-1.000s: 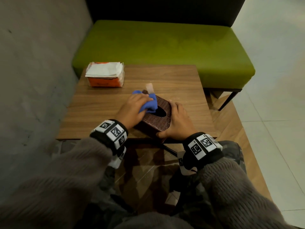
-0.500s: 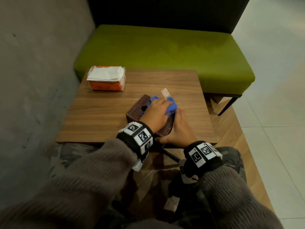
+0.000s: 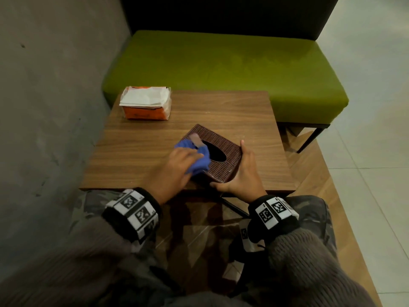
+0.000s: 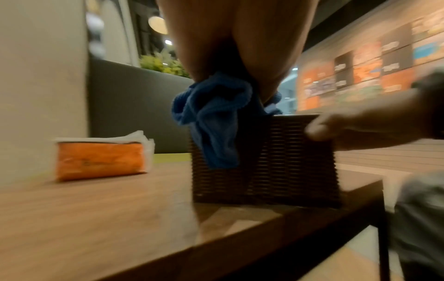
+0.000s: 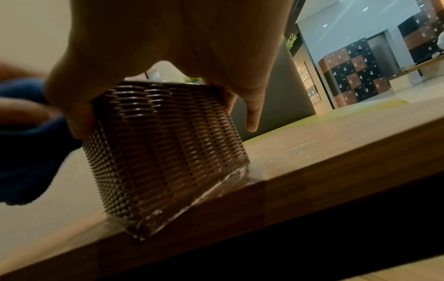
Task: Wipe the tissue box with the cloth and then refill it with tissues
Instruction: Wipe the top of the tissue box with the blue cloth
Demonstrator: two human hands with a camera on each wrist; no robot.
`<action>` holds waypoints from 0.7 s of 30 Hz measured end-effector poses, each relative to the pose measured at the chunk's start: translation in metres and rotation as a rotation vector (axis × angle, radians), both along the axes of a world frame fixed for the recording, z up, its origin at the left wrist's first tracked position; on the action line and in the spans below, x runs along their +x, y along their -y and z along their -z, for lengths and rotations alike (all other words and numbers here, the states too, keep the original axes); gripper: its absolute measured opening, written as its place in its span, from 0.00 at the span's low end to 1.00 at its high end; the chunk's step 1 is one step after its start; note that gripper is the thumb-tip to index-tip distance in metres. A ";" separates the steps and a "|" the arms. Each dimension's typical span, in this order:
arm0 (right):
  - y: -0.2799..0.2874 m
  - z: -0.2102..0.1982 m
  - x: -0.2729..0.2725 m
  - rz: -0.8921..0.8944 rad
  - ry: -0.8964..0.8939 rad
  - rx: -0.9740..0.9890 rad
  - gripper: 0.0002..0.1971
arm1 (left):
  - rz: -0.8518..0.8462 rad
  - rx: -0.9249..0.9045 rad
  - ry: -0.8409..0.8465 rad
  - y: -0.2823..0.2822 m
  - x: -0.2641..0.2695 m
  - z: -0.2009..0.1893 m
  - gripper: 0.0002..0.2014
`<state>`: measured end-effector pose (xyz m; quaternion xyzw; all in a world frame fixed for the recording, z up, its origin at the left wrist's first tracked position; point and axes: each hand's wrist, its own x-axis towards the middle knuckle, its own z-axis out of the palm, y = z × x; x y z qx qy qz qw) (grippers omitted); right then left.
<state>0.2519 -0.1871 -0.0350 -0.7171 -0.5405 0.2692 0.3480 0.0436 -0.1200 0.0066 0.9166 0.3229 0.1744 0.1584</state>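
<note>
A brown woven tissue box (image 3: 223, 142) (image 4: 283, 163) (image 5: 165, 144) with a dark oval slot on top sits near the front edge of the wooden table (image 3: 137, 149). My left hand (image 3: 177, 165) grips a bunched blue cloth (image 3: 199, 159) (image 4: 211, 121) (image 5: 24, 144) and presses it on the box's top left part; a pale cloth tag sticks out past the fingers. My right hand (image 3: 242, 173) (image 5: 173, 57) clasps the box's near right corner, thumb along the front, fingers along the right side. An orange tissue pack (image 3: 147, 104) (image 4: 100, 159), white tissues showing on top, lies at the table's back left.
A green bench (image 3: 221, 63) with a dark backrest stands behind the table. A grey wall (image 3: 48, 107) runs along the left. The box sits close to the table's near edge, above my lap. Tiled floor lies to the right.
My left hand swept the cloth right across the box top, then back to its left side. The right hand kept its hold on the box's near right corner.
</note>
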 end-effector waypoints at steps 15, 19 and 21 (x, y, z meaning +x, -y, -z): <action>-0.003 -0.015 -0.004 0.008 0.090 -0.065 0.67 | -0.240 -0.153 -0.154 0.011 0.075 -0.022 0.15; -0.004 -0.015 0.000 -0.019 0.159 -0.063 0.65 | -0.157 -0.154 -0.314 -0.018 0.050 -0.032 0.15; -0.005 -0.015 0.000 -0.023 0.180 -0.064 0.65 | -0.148 -0.161 -0.392 -0.032 0.045 -0.037 0.14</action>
